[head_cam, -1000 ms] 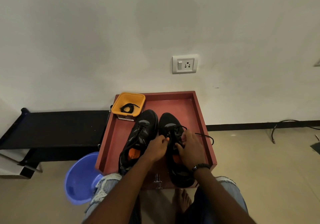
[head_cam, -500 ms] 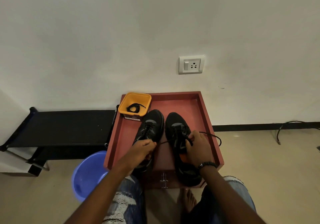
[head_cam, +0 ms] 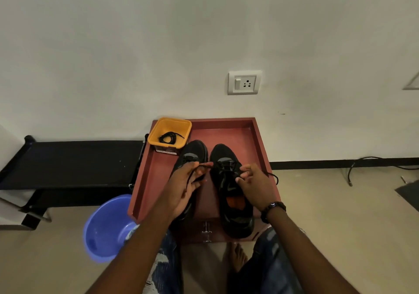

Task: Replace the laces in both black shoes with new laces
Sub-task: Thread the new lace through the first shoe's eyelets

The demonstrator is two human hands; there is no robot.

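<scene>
- Two black shoes sat side by side in a red tray (head_cam: 156, 175), touching or nearly so near the toes.
- The left shoe (head_cam: 194, 152) and the right shoe (head_cam: 233, 203) both lay the long way, toes pointing at the wall and heels near the person.
- The right shoe's heel stuck out a little over the tray's near edge.
- The left hand (head_cam: 184, 184) was over the left shoe, with its fingers curled round a black lace (head_cam: 205, 166).
- That lace ran sideways from the left hand across to the right shoe.
- The right hand (head_cam: 255, 186) was over the right shoe's top, pinching the lace there with thumb and fingers.
- A loose end of lace (head_cam: 273, 176) curved out past the right hand, over the tray's right side.
- A yellow tub (head_cam: 169, 134) stood in the tray's far left corner, with a coiled black lace (head_cam: 169, 137) inside.
- A blue bowl (head_cam: 106, 228) sat on the floor, left of the tray.
</scene>
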